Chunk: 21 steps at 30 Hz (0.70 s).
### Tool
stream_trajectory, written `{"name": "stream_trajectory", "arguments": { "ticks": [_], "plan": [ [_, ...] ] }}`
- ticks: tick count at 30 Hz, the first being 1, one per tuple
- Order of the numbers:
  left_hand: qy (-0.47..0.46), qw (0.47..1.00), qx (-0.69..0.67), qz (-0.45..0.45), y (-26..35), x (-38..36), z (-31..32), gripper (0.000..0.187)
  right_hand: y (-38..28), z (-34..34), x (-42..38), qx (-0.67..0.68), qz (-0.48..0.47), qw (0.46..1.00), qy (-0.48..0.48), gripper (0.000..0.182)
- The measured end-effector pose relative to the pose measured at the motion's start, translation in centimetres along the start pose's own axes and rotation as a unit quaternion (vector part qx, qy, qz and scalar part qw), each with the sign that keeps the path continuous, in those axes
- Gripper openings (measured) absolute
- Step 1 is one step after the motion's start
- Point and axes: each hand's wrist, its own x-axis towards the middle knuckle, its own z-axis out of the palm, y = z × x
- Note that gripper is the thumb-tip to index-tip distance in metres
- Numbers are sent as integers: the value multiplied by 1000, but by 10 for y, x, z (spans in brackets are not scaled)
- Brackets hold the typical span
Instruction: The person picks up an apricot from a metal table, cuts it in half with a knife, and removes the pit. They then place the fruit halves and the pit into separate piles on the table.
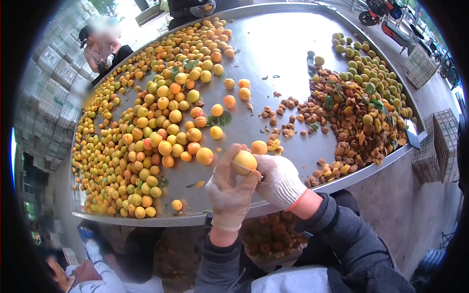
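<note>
My left hand (228,193), in a white work glove, grips a yellow apricot (244,162) between thumb and fingers above the table's near edge. Against the fruit's right side, my right hand (282,180) is closed, also gloved. A small dark, metallic bit shows at its fingertips, too little to name the tool. Just behind the hands lies another apricot (259,147) on the metal table (273,53). Below the hands, under the table edge, a container with brownish-orange fruit pieces (273,237) is partly hidden by my arms.
Whole apricots (146,127) cover the table's left side. On the right are a heap of brown pits and scraps (361,122) with leaves, and greener apricots (373,73). A dark phone-like object (412,138) sits at the right rim. Crates (436,146) stand beyond; other people are around the table.
</note>
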Motion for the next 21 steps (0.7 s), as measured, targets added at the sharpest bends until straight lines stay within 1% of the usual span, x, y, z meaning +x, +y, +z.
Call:
{"name": "stream_trajectory", "arguments": {
  "ticks": [1, 3, 4, 6, 7, 9, 10, 12, 13, 14, 15, 16, 17, 19, 21],
  "plan": [
    [-4, 1000, -1, -3, -3, 0, 0, 57, -1, -2, 1, -1, 4, 1000, 2, 24],
    [3, 987, 138, 87, -9, 1, -3, 56, -1, -7, 4, 26, 14, 997, -71, 22],
    [0, 987, 139, 86, -7, 1, -2, 56, 2, -8, 4, 27, 17, 997, -69, 22],
    [-22, 991, 127, 38, 4, 1, 0, 57, 9, -10, 1, 216, -10, 966, -139, 17],
    [-27, 991, 129, 36, 6, 2, -2, 57, 10, -11, 0, 219, -6, 966, -135, 17],
    [-68, 993, 94, 26, 12, 4, -7, 53, 10, -13, 2, 244, -13, 953, -180, 12],
    [-66, 993, 95, 28, 13, 4, -8, 53, 10, -12, 2, 244, -16, 952, -182, 12],
    [-76, 994, 79, 14, 15, 2, -9, 54, 17, -5, -2, 308, 27, 927, -211, 11],
    [-68, 963, 253, 72, 18, -3, -15, 54, 27, 4, -2, 295, -38, 930, -217, 9],
    [-66, 904, 395, 152, 17, -4, -19, 54, 5, -11, -6, 207, -143, 951, -178, 8],
    [-37, 901, 365, 231, 3, 1, -22, 52, 5, -6, -5, 126, -91, 975, -157, 12],
    [-11, 975, 193, 110, -14, 0, -26, 55, 2, -4, -6, 131, -24, 983, -130, 15],
    [-23, 981, 127, 146, -27, 4, -29, 58, 2, 9, -5, 110, -10, 993, -51, 14],
    [-29, 984, 23, 177, -44, 9, -33, 70, -3, 10, -4, 35, 9, 998, -58, 19],
    [-48, 981, 22, 186, -37, 26, -17, 72, -13, -7, -7, 19, 5, 999, -33, 14]
  ]
}}
